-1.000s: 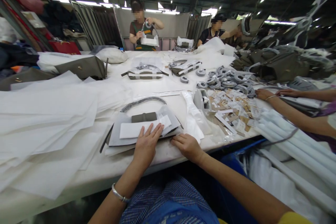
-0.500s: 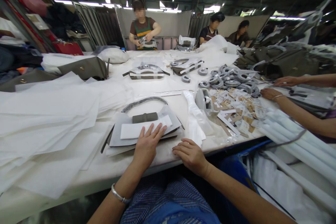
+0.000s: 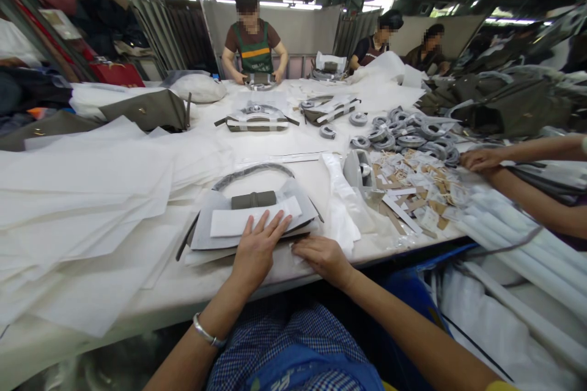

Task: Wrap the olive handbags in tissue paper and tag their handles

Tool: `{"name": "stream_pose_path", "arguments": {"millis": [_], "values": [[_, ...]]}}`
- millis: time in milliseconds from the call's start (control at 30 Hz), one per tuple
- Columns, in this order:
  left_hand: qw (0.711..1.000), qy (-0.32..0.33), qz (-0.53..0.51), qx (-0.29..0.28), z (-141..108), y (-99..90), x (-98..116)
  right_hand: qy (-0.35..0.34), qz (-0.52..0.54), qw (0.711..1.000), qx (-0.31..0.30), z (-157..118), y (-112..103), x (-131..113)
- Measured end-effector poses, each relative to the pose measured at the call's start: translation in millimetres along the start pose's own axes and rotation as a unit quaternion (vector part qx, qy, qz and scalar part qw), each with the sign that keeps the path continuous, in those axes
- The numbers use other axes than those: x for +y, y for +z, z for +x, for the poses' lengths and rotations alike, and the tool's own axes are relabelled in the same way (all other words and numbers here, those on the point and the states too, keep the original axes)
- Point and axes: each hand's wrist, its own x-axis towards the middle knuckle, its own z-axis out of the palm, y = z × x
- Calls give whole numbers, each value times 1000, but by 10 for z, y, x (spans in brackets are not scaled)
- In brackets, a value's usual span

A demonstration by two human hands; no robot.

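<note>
A flat-lying dark grey-green handbag [image 3: 254, 200] is in front of me, mostly covered by white tissue paper [image 3: 202, 233]. Its handle [image 3: 250, 169], wrapped in clear film, arches away from me. My left hand [image 3: 257, 247] rests open on the bag, fingers spread over a white padding strip [image 3: 229, 224]. Beside the bag's near right corner, my right hand [image 3: 323, 258] is low on the table, its fingers bunched together. A bit of white material shows at those fingertips, but what they pinch is not clear.
Paper sheets [image 3: 82, 214] are spread at left. To the right are a tape dispenser [image 3: 360, 172], tags [image 3: 422, 195], wrapped strap coils [image 3: 408, 134] and white rolls [image 3: 518, 220]. A co-worker's hands [image 3: 481, 159] reach in at right; another person [image 3: 254, 49] stands opposite.
My right hand has moved left to the bag's near corner, and its fingers have drawn together. The left hand stays on the padding strip. The person opposite has lowered a bundle to the table.
</note>
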Motion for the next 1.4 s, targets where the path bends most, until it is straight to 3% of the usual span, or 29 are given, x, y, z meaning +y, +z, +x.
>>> {"name": "stream_pose_path", "arguments": {"millis": [333,500,733,933,1100,1267,1400], "values": [[1000,22,-3,1,-35,17,4,-6,5,1000,23,-167,-126,-296],[999,44,-13,-9,-43,15,20,-20,-15,1000,-12,78,-364,-348],[998,51,-33,11,-45,61,35,3,-81,995,-57,547,-522,-146],[997,58,-36,29,-33,95,21,111,-87,987,-78,755,-406,113],[996,64,-51,39,-37,117,13,217,14,970,-105,817,-301,276],[993,77,-78,50,-47,141,-10,272,88,948,-139,823,-223,362],[991,73,-99,51,-49,141,-26,313,124,933,-126,771,-185,398]]}}
